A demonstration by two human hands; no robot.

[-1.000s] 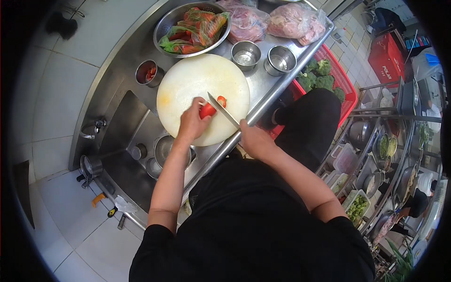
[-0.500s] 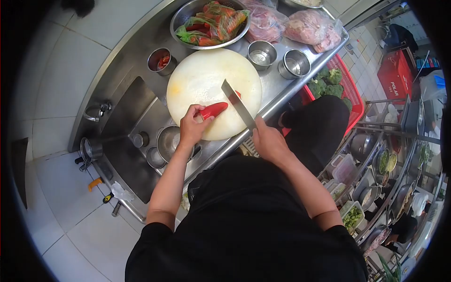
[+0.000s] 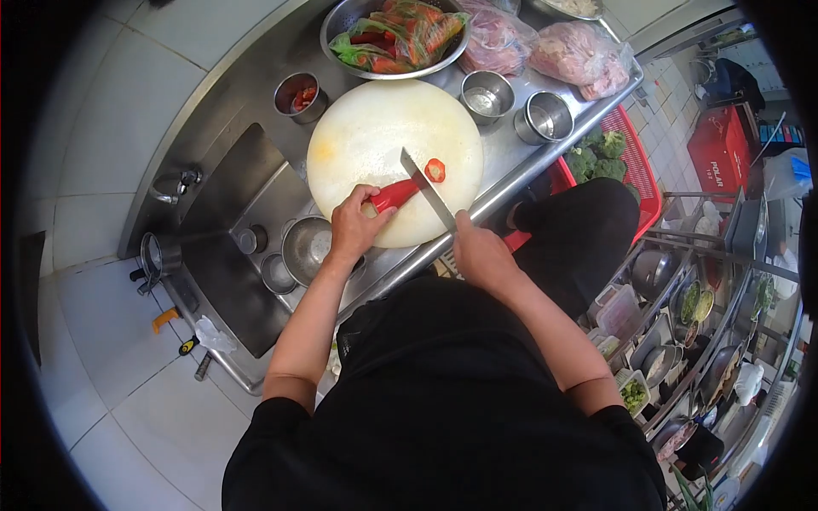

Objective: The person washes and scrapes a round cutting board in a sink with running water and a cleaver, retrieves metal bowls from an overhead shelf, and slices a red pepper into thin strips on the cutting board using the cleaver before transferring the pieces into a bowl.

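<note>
My left hand [image 3: 354, 225] is closed around a long red pepper [image 3: 395, 195], pressed flat on a round white cutting board [image 3: 362, 128]. In my right hand [image 3: 484, 254] is the handle of a kitchen knife [image 3: 431, 194]. Its blade stands across the pepper's tip end; whether it has cut into the flesh cannot be seen. Just beyond the blade, to its right, a cut red pepper slice [image 3: 435, 170] with a pale middle lies on the board.
A steel cup [image 3: 301, 98] with red pieces sits left of the board, two steel cups [image 3: 487, 97] to the right. Behind are a colander [image 3: 328, 38] of bagged peppers and bagged meat [image 3: 579, 53]. The sink [image 3: 247, 196] is at left; broccoli [image 3: 596, 157] fills a red basket.
The blade has come against the pepper's end, where a gap stood before. The slice beyond it now shows fully. The whole view has shifted slightly.
</note>
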